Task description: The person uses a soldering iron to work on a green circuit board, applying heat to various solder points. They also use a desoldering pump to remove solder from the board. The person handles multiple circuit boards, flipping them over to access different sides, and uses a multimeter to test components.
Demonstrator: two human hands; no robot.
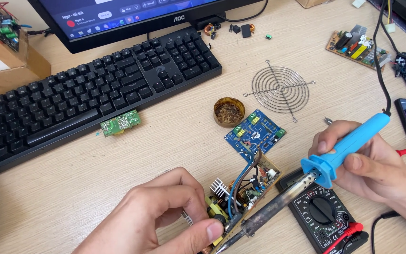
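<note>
Left hand [165,216] closing thumb and fingers on board [243,190], tilting it up on edge at lower centre of counter [71,188]. Right hand [367,164] wrapping shut around blue handle of iron [306,181], dark tip reaching down to board's lower edge. Lying just behind board: blue board [254,134]. Sitting beside that: round brown tin [229,112]. Resting under iron: black meter [323,216] with dial. Standing far left: brown box [1,51] bearing white label. Lying near keyboard [90,89]: small green board [121,123]. Spreading pale wood grain throughout.
</note>
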